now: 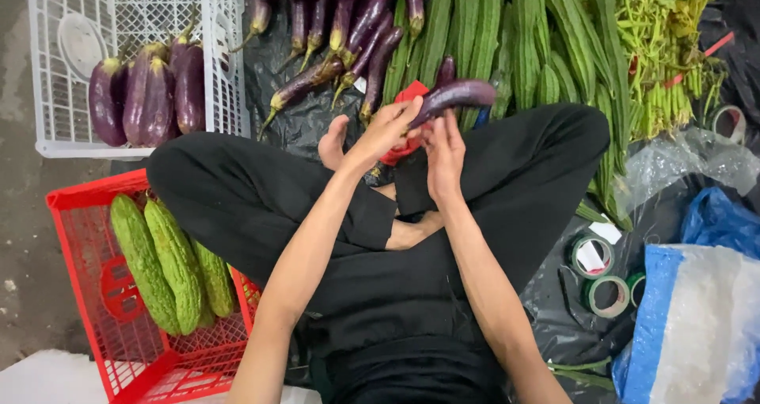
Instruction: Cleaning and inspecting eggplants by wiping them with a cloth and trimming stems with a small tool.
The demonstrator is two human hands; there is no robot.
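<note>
A long, slim, glossy purple eggplant (453, 97) lies nearly level, raised above the crossed legs, its right end free, its left end gripped.

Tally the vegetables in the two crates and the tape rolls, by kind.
Round purple eggplants in the white crate: 4
Bitter gourds in the red crate: 3
Tape rolls on the black sheet: 4
Total: 11
</note>
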